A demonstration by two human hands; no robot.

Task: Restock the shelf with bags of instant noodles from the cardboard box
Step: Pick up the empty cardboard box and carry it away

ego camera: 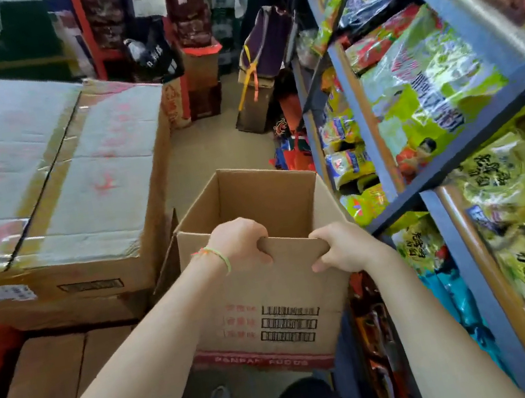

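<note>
Both the left hand (239,242) and right hand (344,247) curl their fingers over the near rim of the open cardboard box (272,305) beside the shelf (456,159).

2 taped sealed cartons (54,185) are stacked at left; a purple bag (266,42) is seen beyond.

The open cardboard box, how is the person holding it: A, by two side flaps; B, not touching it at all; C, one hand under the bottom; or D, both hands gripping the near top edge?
D: the left hand and right hand both curl over the near top edge of the open cardboard box.
</note>
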